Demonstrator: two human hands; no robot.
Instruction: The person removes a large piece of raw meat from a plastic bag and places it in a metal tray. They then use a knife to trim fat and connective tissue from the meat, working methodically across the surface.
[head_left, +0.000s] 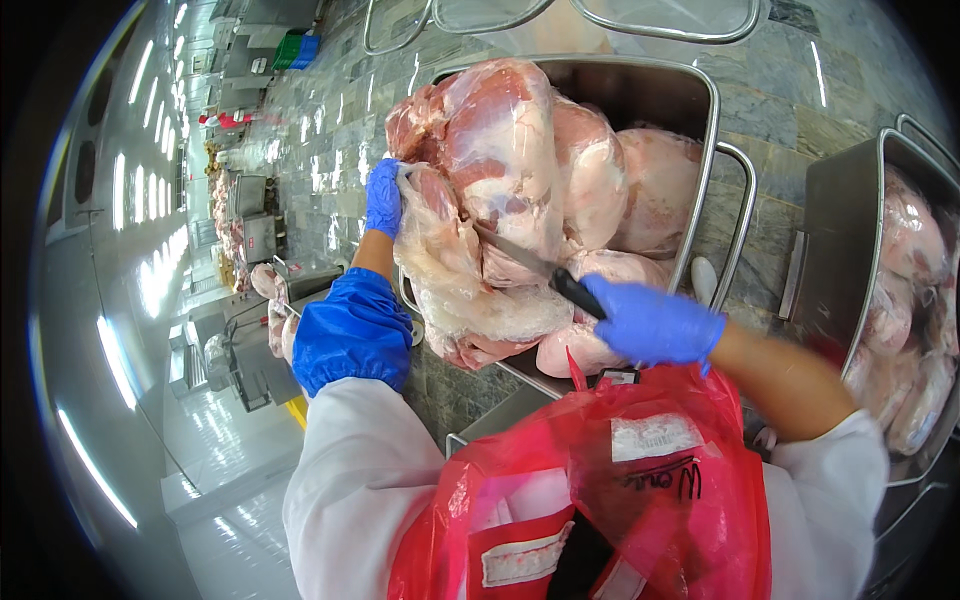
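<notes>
In my right hand (pixel 655 322), gloved in blue, is a knife (pixel 577 292) with a black handle. Its blade points to the upper left and lies against a large cut of raw meat (pixel 500 150), the tip near a seam between red flesh and a pale, wrinkled layer of fat or membrane (pixel 435 235). At the left edge of that cut, my left hand (pixel 383 195), also in a blue glove, grips the meat; its fingertips are partly hidden. Under and beside the cut, more pale pieces of meat (pixel 655 190) fill a deep steel bin (pixel 708 110).
To the right stands a second steel bin (pixel 882 190) piled with meat. Metal rails (pixel 665 36) curve along the top edge over a grey tiled floor (pixel 770 200). Farther off at left are steel equipment, more meat and a green-and-blue crate (pixel 296 51). My red plastic apron (pixel 640 480) borders the bin's near side.
</notes>
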